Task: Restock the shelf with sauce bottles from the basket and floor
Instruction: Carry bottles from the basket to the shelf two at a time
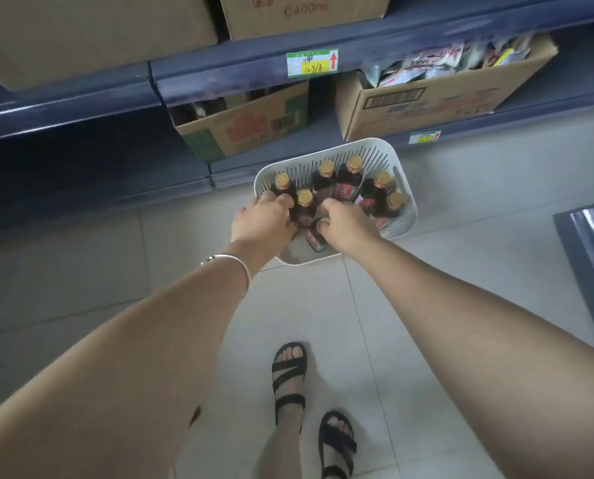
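Observation:
A white slotted basket (pixel 368 150) sits on the tiled floor in front of the blue shelf (pixel 81 98). Several dark sauce bottles with gold caps and red labels stand inside it, such as one at the back (pixel 352 174). My left hand (pixel 264 221) reaches into the basket's left side, its fingers curled around a bottle (pixel 283 186). My right hand (pixel 349 224) is in the middle of the basket, closed over the top of a bottle (pixel 314 236) whose cap it hides.
On the lower shelf stand an open carton with dark bottles (pixel 247 126) and a carton of packets (pixel 437 95). Closed cartons (pixel 302 12) fill the shelf above. A dark unit (pixel 589 257) stands at the right. My sandalled feet (pixel 288 378) are on the floor tiles.

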Demonstrator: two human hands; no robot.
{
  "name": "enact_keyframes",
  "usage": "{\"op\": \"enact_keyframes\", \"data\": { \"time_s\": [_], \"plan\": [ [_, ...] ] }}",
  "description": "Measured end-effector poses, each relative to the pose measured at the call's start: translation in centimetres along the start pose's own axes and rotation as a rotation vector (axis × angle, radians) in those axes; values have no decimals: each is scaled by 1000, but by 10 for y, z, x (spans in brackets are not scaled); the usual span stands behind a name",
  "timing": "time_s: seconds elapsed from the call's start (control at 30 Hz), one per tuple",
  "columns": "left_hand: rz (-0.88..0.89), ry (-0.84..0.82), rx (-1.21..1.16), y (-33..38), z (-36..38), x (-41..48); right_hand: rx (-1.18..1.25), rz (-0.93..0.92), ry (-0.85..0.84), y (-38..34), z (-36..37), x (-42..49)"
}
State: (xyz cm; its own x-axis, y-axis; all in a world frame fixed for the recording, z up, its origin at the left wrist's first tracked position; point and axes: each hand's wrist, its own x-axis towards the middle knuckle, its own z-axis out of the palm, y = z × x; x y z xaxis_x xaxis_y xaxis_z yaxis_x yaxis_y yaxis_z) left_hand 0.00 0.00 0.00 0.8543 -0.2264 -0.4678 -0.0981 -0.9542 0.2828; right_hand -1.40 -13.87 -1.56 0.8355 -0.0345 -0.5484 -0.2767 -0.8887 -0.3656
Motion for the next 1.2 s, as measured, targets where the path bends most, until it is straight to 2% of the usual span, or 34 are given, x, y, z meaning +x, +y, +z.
{"op": "enact_keyframes", "data": {
  "time_s": [0.23,0.4,0.5,0.57,0.67,0.83,0.97,1.2],
  "plan": [
    [-134,-68,-233,-34,65,73,21,1,-8,11,38,72],
    [-126,20,-162,-41,141,133,2,-38,48,28,68,131],
    [-127,115,-211,-47,161,147,18,-58,-1,41,80,153],
    [-139,167,-338,-54,165,148,10,-50,-67,47,82,161],
    [-262,238,-647,-57,162,142,-15,-35,-128,53,83,172],
    [-402,306,-963,-47,180,148,0,20,-270,49,89,197],
    [-464,400,-1186,-45,192,153,67,58,-278,50,102,211],
    [-473,306,-1084,-50,207,162,323,86,-243,56,105,227]
  ]
}}
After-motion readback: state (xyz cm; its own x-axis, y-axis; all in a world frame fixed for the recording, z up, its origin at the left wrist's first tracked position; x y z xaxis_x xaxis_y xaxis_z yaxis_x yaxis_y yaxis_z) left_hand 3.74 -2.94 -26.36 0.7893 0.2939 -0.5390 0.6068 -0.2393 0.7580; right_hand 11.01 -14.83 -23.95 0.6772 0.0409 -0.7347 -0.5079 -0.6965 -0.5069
